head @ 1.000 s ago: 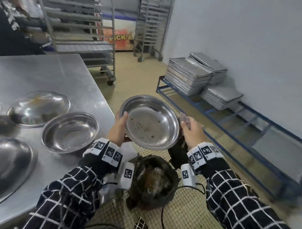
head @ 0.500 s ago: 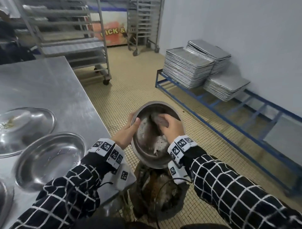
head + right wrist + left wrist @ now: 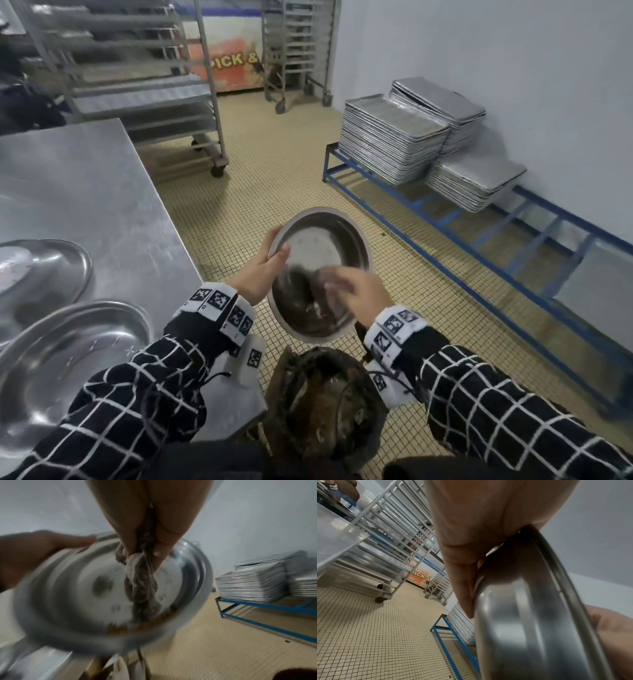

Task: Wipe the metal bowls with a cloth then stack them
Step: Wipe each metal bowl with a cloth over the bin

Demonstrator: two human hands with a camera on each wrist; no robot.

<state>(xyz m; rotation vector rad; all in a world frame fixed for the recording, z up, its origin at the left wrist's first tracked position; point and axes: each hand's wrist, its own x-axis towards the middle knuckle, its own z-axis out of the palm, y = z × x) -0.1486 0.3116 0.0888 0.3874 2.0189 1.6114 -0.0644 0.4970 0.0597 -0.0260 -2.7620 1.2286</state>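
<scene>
My left hand [image 3: 265, 265] grips the rim of a round metal bowl [image 3: 318, 240], thumb inside and fingers behind, tilting it over a dark bin. In the left wrist view the bowl's [image 3: 530, 615] outer wall fills the right side under my left hand [image 3: 471, 540]. My right hand [image 3: 356, 294] holds a crumpled grey cloth [image 3: 140, 582] and presses it into the bowl's [image 3: 68, 595] lower part, where brown crumbs lie. The right hand [image 3: 147, 524] pinches the cloth between fingers and thumb. Two more metal bowls [image 3: 68, 353], [image 3: 37, 270] rest on the steel table.
The steel table [image 3: 85, 192] stands at my left. A dark waste bin [image 3: 325, 401] sits on the tiled floor below the held bowl. Stacked metal trays [image 3: 394, 137] lie on a blue rack [image 3: 479, 240] by the right wall. Wheeled tray racks [image 3: 137, 85] stand behind.
The bowl has tilted steeper over the bin. My right hand went from the bowl's right rim into it with the cloth and has swept down to its lower part.
</scene>
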